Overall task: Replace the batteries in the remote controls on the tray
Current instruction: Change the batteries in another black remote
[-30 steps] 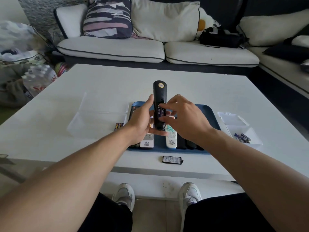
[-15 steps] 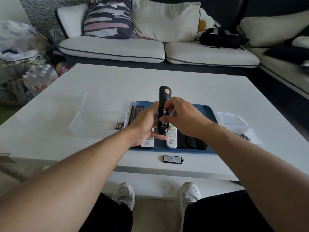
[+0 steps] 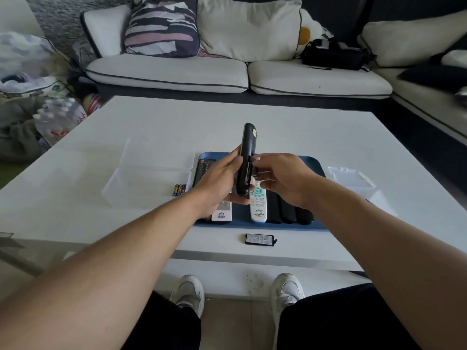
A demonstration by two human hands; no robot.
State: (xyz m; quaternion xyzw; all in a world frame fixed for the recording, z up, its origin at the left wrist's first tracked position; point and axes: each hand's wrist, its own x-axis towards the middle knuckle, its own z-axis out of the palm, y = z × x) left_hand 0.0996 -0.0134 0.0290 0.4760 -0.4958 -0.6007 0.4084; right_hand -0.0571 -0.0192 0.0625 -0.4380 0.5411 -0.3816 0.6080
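Item: black remote [image 3: 246, 157], upright above my tray [image 3: 313, 162]; left hand [image 3: 217, 181] grips it, right hand [image 3: 283, 179] fingers [image 3: 256, 159] pinch its open compartment (contents unclear).

black remotes [image 3: 288, 210] partly hidden behind right forearm, cover label [image 3: 259, 239] unreadable

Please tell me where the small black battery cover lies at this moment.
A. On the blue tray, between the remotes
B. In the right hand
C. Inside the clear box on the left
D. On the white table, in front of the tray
D: the cover lies flat on the white table, just in front of the near edge of the tray, apart from both hands.
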